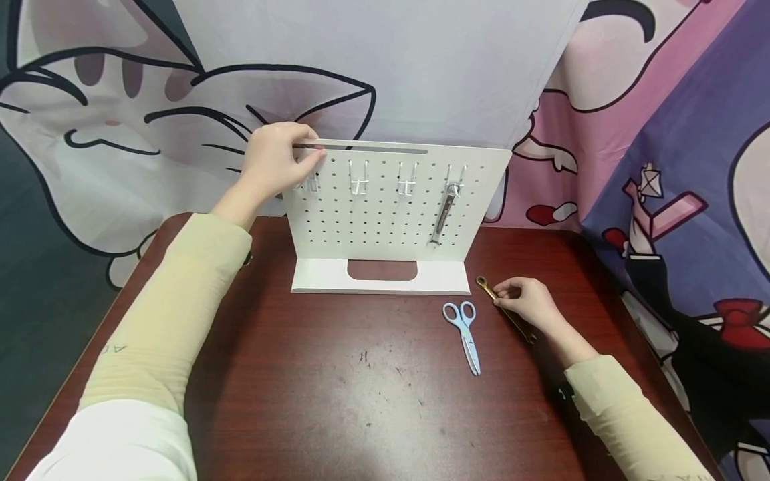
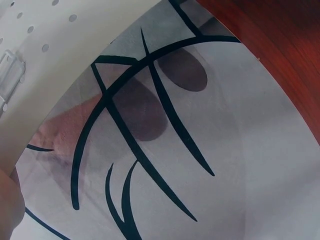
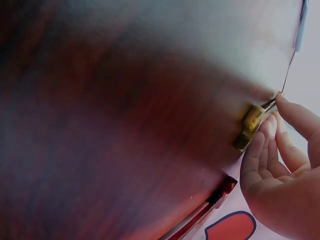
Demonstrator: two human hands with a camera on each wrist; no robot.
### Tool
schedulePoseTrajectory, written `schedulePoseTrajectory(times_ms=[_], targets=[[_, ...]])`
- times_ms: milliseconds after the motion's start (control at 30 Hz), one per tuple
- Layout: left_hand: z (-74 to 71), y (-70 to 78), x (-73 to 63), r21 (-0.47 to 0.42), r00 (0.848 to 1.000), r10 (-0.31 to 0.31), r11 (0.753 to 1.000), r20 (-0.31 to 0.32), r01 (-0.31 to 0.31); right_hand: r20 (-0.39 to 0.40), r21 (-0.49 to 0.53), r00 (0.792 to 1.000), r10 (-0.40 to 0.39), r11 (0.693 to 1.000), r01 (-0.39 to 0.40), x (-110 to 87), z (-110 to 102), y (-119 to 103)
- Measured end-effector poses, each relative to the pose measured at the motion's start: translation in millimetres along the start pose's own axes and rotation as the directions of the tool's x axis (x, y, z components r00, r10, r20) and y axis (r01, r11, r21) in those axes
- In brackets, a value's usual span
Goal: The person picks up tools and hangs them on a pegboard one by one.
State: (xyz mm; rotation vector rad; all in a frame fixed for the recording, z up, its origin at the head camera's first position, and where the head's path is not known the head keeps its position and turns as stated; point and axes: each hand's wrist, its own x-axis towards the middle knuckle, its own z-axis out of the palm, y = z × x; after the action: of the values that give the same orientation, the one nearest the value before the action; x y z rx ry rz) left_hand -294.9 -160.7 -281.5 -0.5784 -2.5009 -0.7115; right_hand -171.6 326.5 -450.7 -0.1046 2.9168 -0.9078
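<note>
My left hand (image 1: 273, 157) grips the upper left corner of a white pegboard (image 1: 379, 230), thumb on its front face. The pegboard stands upright on its flat base. Between thumb and fingers my right hand (image 1: 529, 302) pinches a gold-coloured wrench (image 1: 516, 323), its ring end toward the board and its forked end toward the table's right side. The right wrist view shows the forked end of the wrench (image 3: 251, 122) beside the curled fingers. Left of this hand lies a pair of light blue scissors (image 1: 464, 334), blades toward me.
Several clear hooks (image 1: 359, 186) sit in a row on the pegboard. A silver wrench (image 1: 444, 212) hangs from the rightmost hook. The brown wooden table (image 1: 337, 387) ends at cartoon-printed cloth (image 1: 662, 167) behind and to the right.
</note>
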Motion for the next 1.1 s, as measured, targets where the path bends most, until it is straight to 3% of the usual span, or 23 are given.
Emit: schedulePoseTrajectory(times_ms=[600, 767, 1100], targets=[[-2.5, -0.3, 0.1, 0.002, 1.000, 0.007, 1.000, 0.003, -0.007, -0.045, 0.043, 0.999, 0.004, 0.999, -0.002, 2.8, 7, 1], [-4.6, -1.1, 0.4, 0.003, 1.000, 0.013, 1.000, 0.024, -0.013, -0.059, 0.088, 0.998, 0.010, 0.996, -0.005, 2.6, 8, 2], [-16.3, 0.0, 3.5, -0.031, 0.997, 0.013, 0.999, 0.080, -0.011, -0.016, 0.070, 0.998, 0.065, 0.996, -0.063, 2.5, 5, 0]])
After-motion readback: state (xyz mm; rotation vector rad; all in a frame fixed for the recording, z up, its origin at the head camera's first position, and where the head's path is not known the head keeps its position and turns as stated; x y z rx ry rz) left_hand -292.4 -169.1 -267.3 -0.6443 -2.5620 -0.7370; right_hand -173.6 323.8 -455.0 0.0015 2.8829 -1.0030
